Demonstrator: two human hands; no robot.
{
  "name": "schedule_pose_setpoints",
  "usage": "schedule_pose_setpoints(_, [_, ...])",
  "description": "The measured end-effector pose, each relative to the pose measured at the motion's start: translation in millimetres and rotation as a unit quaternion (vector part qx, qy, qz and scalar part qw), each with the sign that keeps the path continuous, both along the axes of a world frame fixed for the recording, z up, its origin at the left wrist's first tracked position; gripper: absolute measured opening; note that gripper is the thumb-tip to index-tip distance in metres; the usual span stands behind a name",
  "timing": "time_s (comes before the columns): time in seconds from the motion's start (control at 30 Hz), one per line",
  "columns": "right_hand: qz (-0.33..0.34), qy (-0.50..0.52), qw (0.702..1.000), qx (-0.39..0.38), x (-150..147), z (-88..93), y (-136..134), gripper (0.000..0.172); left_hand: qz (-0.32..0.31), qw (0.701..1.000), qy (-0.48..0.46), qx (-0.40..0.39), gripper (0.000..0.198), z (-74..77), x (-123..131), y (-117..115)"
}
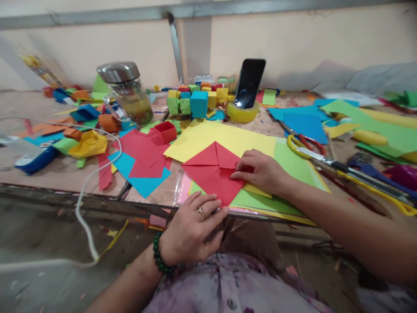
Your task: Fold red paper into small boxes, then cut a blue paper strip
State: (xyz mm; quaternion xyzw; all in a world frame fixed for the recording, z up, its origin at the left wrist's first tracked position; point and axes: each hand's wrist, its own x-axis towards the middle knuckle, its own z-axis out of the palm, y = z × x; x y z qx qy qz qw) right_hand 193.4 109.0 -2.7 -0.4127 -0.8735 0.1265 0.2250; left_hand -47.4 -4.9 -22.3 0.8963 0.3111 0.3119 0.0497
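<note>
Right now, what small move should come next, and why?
Probably press the right-hand fold flat: the right hand is at the red paper's right corner, where a gap shows along the fold's edge. The left hand is at the bottom corner, seemingly well placed to steady it.

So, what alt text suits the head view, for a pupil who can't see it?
A folded red paper lies with the right hand touching its right corner and the left hand at its near corner. Behind stand paper cubes, a jar and a phone.
</note>
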Motion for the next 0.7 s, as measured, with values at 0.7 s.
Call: schedule_pose_setpoints(0.7, [-0.033,-0.034,0.998,-0.042,-5.7,7.1,-1.2,0.022,-0.005,0.989,0.024,-0.144,0.025,29.4,9.6,14.7])
